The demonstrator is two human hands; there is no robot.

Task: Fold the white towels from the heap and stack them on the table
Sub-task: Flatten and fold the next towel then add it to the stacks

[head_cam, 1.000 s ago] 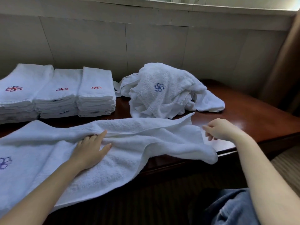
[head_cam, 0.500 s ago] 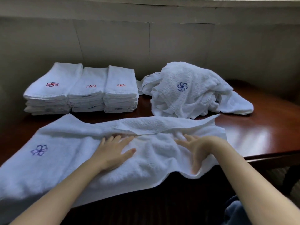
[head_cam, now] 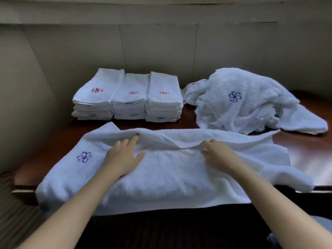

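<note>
Only one view is given, taken from the head of the person. It is directed forward and down over the bench [head_cam: 305,155], close above the hands, with both forearms entering from the lower edge and a wall seen beyond the hands.

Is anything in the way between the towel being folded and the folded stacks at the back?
Nothing visible. Both the left hand and right hand rest directly on the spread towel; only bare table separates it from the stacks. The heap lies off to the right.
</note>
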